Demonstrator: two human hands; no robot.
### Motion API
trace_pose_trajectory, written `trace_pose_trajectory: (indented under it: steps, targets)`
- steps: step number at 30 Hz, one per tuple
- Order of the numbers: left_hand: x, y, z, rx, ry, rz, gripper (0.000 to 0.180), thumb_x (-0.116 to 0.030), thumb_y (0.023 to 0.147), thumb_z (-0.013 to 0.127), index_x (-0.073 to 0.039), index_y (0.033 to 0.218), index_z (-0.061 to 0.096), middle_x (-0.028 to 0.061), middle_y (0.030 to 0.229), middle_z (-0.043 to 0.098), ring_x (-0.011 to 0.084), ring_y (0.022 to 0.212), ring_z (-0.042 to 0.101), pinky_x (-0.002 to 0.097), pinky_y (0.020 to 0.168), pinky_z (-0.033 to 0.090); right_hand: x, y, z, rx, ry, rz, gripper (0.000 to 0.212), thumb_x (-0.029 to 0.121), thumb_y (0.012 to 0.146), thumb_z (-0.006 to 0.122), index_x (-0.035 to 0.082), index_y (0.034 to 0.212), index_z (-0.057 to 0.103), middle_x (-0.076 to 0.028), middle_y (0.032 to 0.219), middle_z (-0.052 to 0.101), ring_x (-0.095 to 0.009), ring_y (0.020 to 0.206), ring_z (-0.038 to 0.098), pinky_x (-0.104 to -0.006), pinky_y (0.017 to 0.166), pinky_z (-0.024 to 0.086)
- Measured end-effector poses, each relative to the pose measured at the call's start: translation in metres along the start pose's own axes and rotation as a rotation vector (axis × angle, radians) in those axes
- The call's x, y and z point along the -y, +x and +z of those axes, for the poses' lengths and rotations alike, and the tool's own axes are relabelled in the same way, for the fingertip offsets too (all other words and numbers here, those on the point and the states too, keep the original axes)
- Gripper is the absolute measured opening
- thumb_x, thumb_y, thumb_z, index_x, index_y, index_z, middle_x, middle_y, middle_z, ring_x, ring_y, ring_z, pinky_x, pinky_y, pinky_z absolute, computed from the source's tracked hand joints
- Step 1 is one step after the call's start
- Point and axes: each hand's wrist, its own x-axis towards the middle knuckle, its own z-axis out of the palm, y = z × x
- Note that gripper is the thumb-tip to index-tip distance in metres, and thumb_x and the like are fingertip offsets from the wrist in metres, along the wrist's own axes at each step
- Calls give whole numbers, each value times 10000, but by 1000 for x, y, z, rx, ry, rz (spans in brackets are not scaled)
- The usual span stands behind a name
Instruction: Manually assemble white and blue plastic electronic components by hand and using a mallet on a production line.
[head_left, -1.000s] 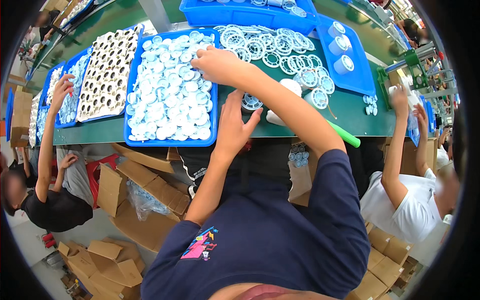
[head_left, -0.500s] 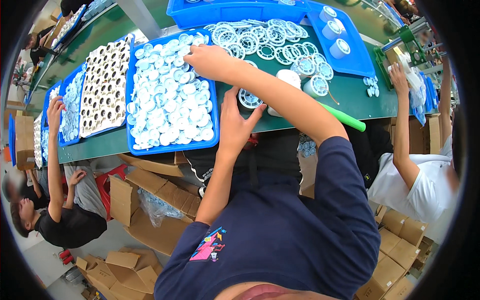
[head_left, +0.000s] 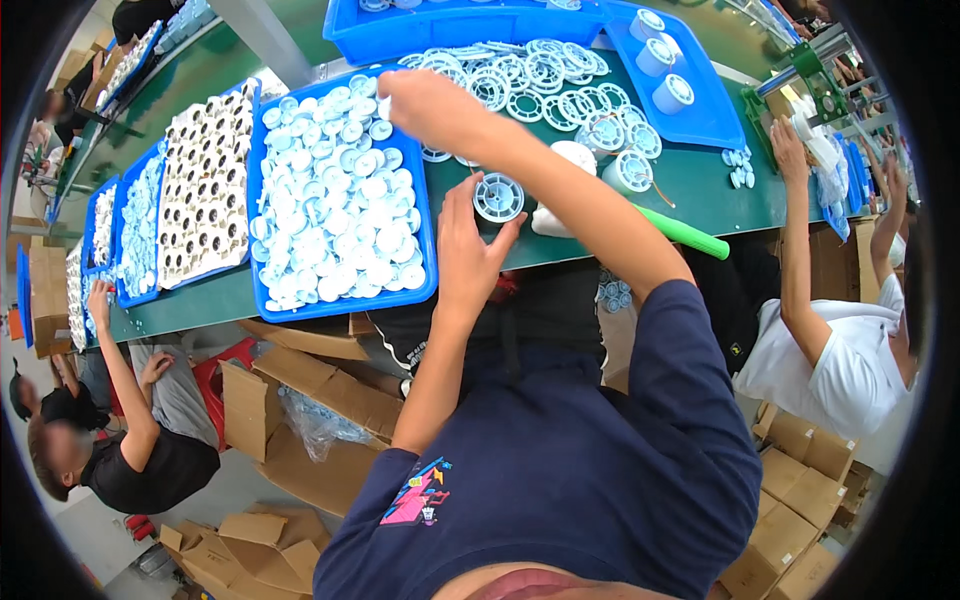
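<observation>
A spoked round part (head_left: 498, 198) sits between the thumb and fingers of the left hand (head_left: 467, 262), which cup its sides. Beyond them, the right hand (head_left: 432, 108) curls over the blue tray (head_left: 345, 303) of pale caps (head_left: 340, 200); whether its fingers grip one, I can't tell.

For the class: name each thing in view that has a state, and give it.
Left hand: curved around spool
Right hand: pinching white piece
Spool: upright, spoked face up
Cap tray: filled
Rings: loosely piled
Green tube: lying down
Cups: standing
Carton: open
</observation>
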Motion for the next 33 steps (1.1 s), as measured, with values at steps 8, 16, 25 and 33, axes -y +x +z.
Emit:
trace_pose_trajectory:
  steps: [8, 16, 25, 33]
  targets:
    - [1, -2, 1, -67, 1, 20, 670, -153, 822, 870, 1, 1381, 535, 194, 1313, 610, 397, 1208, 603, 457, 1016, 488, 13, -120, -93, 153, 604, 403, 134, 46, 951, 682, -7, 1052, 751, -102, 895, 695, -199, 816, 704, -305, 746, 550]
    - [5, -2, 2, -46, 15, 35, 692, -164, 830, 858, 25, 1395, 505, 223, 1317, 592, 420, 1194, 590, 472, 979, 476, 12, -122, -73, -29, 288, 102, 113, 43, 923, 694, 45, 1012, 763, -113, 1095, 644, -258, 879, 668, -370, 757, 542]
    - [4, -5, 2, -68, 19, 28, 644, -150, 813, 879, 13, 1350, 562, 204, 1262, 624, 401, 1153, 619, 457, 980, 501, -36, -30, -14, 119, -245, 212, 305, 309, 931, 716, 13, 969, 654, -203, 972, 692, -413, 921, 689, -497, 787, 561]
    - [3, -4, -2, -63, 33, 45, 641, -140, 814, 877, 16, 1348, 559, 207, 1253, 624, 405, 1140, 622, 457, 974, 504, -34, -31, -8, 74, -358, 45, 315, 171, 886, 731, 9, 1099, 565, -179, 1046, 634, -389, 872, 710, -471, 703, 596]
